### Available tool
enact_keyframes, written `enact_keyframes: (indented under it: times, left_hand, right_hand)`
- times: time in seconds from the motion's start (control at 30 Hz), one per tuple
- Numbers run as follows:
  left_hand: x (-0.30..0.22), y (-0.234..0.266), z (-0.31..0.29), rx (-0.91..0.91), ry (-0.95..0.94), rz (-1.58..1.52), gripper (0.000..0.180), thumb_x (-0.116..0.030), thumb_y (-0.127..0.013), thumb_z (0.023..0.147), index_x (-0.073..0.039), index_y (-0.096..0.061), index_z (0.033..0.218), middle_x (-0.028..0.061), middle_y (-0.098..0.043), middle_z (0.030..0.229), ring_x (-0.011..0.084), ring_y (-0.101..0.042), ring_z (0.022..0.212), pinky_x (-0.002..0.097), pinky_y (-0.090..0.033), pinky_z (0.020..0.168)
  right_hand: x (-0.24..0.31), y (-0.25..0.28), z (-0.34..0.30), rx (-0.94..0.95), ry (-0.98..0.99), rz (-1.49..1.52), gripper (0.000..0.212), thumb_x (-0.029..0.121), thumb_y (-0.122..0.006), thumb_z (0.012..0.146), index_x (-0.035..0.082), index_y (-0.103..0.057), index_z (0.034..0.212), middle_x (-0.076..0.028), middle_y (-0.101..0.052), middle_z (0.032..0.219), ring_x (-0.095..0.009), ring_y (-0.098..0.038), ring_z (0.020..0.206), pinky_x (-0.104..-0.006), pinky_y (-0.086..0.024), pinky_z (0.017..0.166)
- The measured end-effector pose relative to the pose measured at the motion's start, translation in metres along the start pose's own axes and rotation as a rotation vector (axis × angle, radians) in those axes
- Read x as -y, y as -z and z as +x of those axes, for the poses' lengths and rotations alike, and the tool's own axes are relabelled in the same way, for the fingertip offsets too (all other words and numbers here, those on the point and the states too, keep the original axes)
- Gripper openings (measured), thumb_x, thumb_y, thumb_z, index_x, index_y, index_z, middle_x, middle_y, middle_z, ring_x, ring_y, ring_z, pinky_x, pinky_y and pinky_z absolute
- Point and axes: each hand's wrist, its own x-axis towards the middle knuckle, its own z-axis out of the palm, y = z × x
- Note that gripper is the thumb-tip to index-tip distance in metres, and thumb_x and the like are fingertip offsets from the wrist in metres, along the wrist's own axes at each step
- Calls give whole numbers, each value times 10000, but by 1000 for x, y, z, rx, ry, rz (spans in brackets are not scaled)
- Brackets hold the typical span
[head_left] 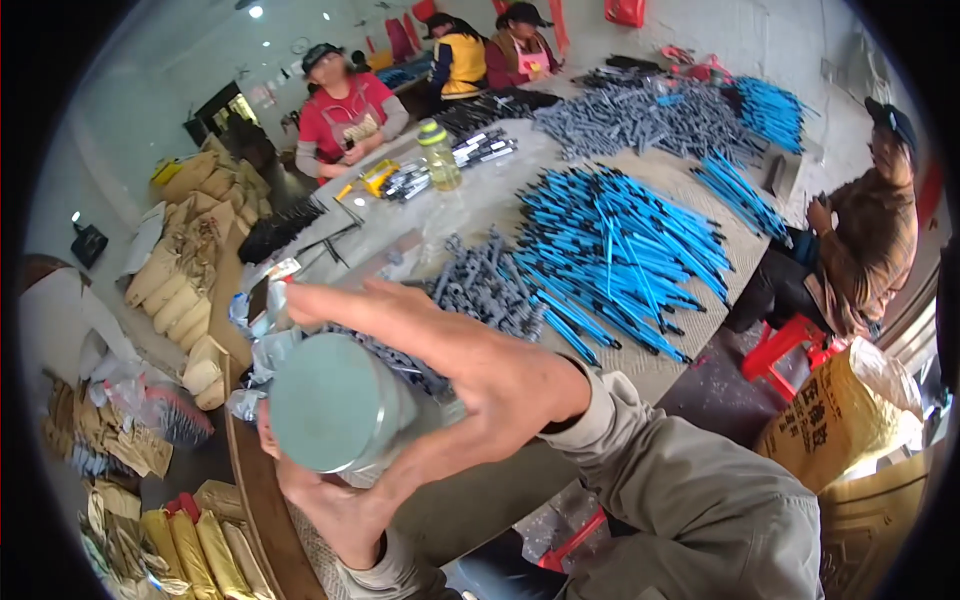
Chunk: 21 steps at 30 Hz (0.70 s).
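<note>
Left grip (pixel 335 505) closed on a jar (pixel 410 425), holding it from the near left side; fingertips show along the left edge of its grey-green lid (pixel 335 400); the lid faces up toward the head camera and hides most of the body. Right grip (pixel 510 385) bowed wide around the jar's right side, index finger reaching left past the far edge of the lid; cannot tell whether this grip is pressing on it. Jar thus lies between the two grips, over the near left part of the surface (pixel 385 215).

Just beyond the right grip, a heap of small grey parts (pixel 490 285); farther, to its right, a broad pile of blue rods (pixel 620 255) with black ends; past that, a large grey heap (pixel 650 115); ahead of both grips, well apart, a clear bottle (pixel 438 155) with a yellow-green cap, upright.

Left of the left grip, off the surface, stacked brown packages (pixel 185 260); far right of the right grip, a seated co-worker (pixel 870 220) on a red stool (pixel 775 355); nearer the right grip, a yellow sack (pixel 835 410); across the surface, a co-worker in red (pixel 350 110).
</note>
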Motion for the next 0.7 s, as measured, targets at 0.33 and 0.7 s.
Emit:
enact_keyframes:
  times: [0.33, 0.7]
  left_hand:
    - [1, -5, 5, -85, -189, 144, 683, -420, -783, 528, -8, -606, 1043, 86, -606, 1016, 268, -564, 990, 469, -200, 1041]
    - [4, -3, 10, -85, -257, 272, 664, -392, -797, 493, -22, -607, 1010, 96, -594, 970, 272, -552, 950, 472, -230, 1015]
  right_hand:
    - [12, -4, 5, 1, -122, -160, 995, 286, -811, 622, -19, -255, 1389, -172, -421, 1298, -290, -399, 1177, -403, -286, 1007]
    - [7, -9, 5, -29, -154, -120, 997, 303, -786, 633, 29, -219, 1406, -155, -447, 1221, -301, -424, 1129, -450, -257, 1000]
